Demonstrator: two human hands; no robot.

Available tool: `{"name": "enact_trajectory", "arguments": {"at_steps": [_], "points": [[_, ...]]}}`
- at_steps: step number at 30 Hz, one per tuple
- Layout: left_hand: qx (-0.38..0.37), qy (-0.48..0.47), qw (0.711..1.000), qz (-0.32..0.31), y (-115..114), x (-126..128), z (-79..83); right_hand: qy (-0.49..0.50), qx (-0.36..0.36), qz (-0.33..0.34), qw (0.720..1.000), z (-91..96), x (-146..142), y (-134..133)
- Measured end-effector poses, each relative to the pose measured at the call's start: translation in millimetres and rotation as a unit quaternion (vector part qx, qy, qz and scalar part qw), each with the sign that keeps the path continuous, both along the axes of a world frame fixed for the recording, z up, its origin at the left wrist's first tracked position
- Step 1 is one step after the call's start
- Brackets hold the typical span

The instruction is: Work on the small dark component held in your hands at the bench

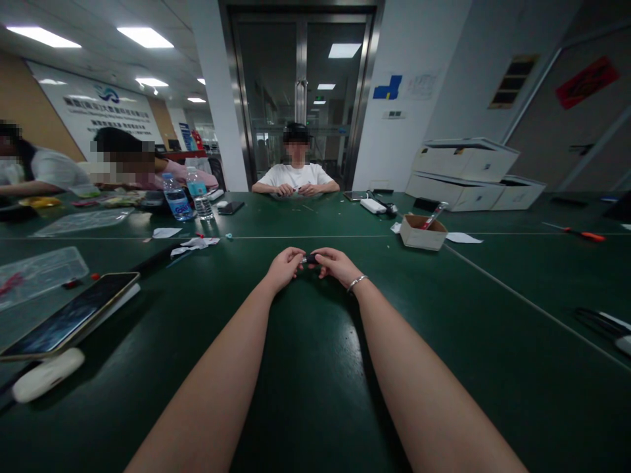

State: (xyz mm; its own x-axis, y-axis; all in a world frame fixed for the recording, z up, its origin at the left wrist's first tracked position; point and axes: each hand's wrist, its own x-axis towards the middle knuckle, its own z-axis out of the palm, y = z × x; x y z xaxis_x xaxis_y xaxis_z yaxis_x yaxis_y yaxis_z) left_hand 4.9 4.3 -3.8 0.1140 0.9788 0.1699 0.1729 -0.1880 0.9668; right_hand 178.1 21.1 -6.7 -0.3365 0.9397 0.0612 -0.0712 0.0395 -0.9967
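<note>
Both my forearms stretch out over the dark green table point(315, 394). My left hand point(283, 267) and my right hand point(332, 264) meet in the middle, fingers curled and pinched on a small dark object point(310, 259) held between them just above the tabletop. The object is too small to name. A thin bracelet point(355, 282) circles my right wrist.
A phone point(69, 315) and a white case point(46, 374) lie at the left. A small cardboard box point(422, 232) stands right of centre, a red-handled screwdriver point(582, 233) and white boxes point(463, 171) farther right. Water bottles point(187, 197) stand at the back left. One person sits opposite, others at the left.
</note>
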Motion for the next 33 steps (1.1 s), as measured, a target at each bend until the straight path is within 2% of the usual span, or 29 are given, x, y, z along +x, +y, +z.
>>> {"name": "enact_trajectory", "arguments": {"at_steps": [18,22,26,33], "points": [[0.009,0.001,1.000,-0.015,3.1,-1.8,-4.9,-0.013,0.011,-0.005,1.000,0.5,-0.5,0.0],[0.016,0.005,1.000,-0.004,2.3,-1.5,-3.7,-0.013,0.004,-0.004,1.000,0.6,0.1,0.1],[-0.006,0.007,1.000,-0.025,1.4,-0.9,-2.7,-0.018,0.002,-0.007,1.000,0.4,0.4,0.3],[0.016,-0.010,1.000,-0.008,-5.9,-2.1,3.5,-0.033,0.003,-0.019,0.999,2.6,-1.5,-0.6]]}}
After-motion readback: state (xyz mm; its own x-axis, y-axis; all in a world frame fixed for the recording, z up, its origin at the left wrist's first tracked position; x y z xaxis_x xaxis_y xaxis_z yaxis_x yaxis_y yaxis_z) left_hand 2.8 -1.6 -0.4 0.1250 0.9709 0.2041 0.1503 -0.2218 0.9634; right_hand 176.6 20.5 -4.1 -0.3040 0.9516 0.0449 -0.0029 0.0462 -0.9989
